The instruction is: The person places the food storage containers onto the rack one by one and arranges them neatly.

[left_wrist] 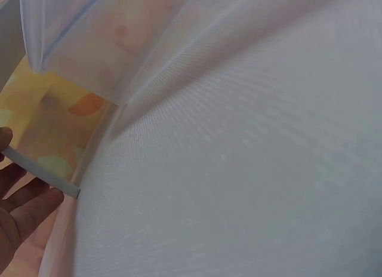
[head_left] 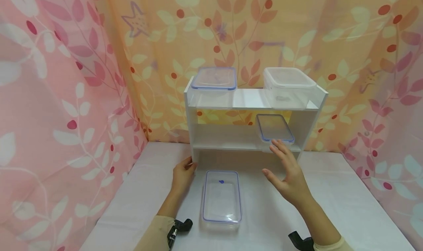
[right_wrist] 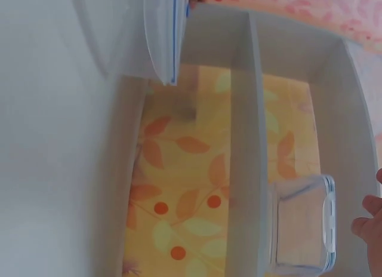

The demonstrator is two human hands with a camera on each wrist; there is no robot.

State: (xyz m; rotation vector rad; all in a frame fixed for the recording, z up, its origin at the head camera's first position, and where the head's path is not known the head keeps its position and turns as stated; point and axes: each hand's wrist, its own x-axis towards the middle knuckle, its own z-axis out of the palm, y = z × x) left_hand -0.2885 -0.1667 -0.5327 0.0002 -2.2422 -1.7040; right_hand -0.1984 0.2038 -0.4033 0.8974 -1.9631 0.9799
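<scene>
My left hand grips the lower front edge of the left side panel of a white shelf; in the left wrist view the thumb and fingers lie on either side of that thin panel. My right hand is raised before the shelf's right half, fingers spread, holding nothing. Behind its fingertips a clear container with a blue-rimmed lid sits on the middle shelf. Another clear, blue-rimmed food container stands on the table between my forearms.
On the top shelf stand a blue-lidded clear container at left and a taller clear box with a whitish lid at right. A white cloth covers the table. Floral curtains hang behind and on both sides.
</scene>
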